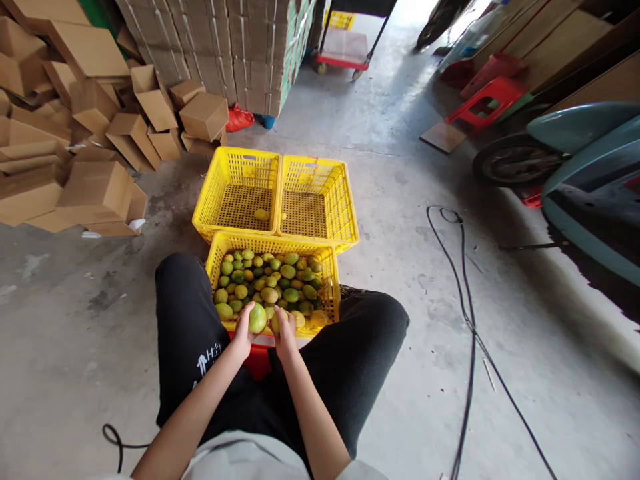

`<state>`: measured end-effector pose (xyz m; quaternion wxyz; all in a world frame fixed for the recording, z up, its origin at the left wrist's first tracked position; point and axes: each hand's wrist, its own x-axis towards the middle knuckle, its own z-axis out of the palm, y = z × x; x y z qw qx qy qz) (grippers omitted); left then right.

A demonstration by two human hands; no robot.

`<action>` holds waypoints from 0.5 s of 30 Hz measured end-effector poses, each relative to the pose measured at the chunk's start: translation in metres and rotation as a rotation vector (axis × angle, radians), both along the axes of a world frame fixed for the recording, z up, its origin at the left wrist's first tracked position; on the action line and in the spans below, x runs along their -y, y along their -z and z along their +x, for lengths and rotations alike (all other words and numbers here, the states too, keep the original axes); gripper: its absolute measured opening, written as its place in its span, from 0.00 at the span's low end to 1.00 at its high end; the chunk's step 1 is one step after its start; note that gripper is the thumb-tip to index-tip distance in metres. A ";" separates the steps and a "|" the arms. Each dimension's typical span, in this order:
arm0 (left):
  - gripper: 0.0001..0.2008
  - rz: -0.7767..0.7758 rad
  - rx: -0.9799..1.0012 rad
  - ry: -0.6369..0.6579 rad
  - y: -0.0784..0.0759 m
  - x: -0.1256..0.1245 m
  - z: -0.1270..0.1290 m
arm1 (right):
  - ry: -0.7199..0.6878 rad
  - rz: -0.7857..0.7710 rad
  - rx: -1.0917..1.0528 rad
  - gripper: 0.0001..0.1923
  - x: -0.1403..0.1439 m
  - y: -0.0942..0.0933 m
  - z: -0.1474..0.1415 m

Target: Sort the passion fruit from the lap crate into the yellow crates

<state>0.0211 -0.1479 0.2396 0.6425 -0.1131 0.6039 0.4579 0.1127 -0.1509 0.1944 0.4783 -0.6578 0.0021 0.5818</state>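
Between my knees stands a yellow plastic crate [334, 280] with many green and yellow lemons [270, 295] in it. At its near rim my left hand [243, 333] is closed around a green lemon [257, 319]. Close beside it, my right hand [285, 333] grips a yellowish lemon [275, 323], partly hidden by the fingers. Both hands are over the near side of the crate. Beyond it, two more yellow crates stand side by side. A yellow lemon [261, 215] lies in the left crate [203, 200], and a small piece of yellow shows in the right crate [354, 213].
Cardboard boxes [100, 190] are heaped at the left, beside a tall strapped stack of cartons [210, 53]. A black cable [473, 327] runs over the floor at the right, near a parked scooter [575, 167]. A red stool [487, 107] and a trolley [345, 50] stand farther back.
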 end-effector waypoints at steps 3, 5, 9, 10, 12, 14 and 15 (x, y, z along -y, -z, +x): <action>0.06 -0.005 -0.007 0.000 0.000 0.000 0.000 | -0.017 -0.022 -0.035 0.17 -0.001 -0.005 0.000; 0.06 -0.008 -0.013 0.005 -0.001 -0.001 0.000 | -0.032 -0.016 -0.080 0.13 -0.002 -0.007 0.000; 0.07 -0.025 -0.033 0.008 -0.002 -0.002 0.000 | -0.017 -0.046 -0.166 0.10 -0.003 -0.006 -0.001; 0.07 -0.026 -0.038 0.010 -0.002 -0.002 0.000 | -0.017 -0.045 -0.174 0.11 -0.004 -0.006 -0.001; 0.07 -0.024 -0.043 0.013 -0.002 -0.002 0.000 | -0.019 -0.044 -0.184 0.12 -0.004 -0.006 -0.001; 0.08 -0.020 -0.037 0.012 -0.001 -0.001 0.000 | -0.014 -0.057 -0.190 0.12 -0.005 -0.007 -0.001; 0.08 -0.019 -0.033 0.009 -0.001 -0.001 0.000 | -0.010 -0.060 -0.190 0.13 -0.005 -0.007 0.000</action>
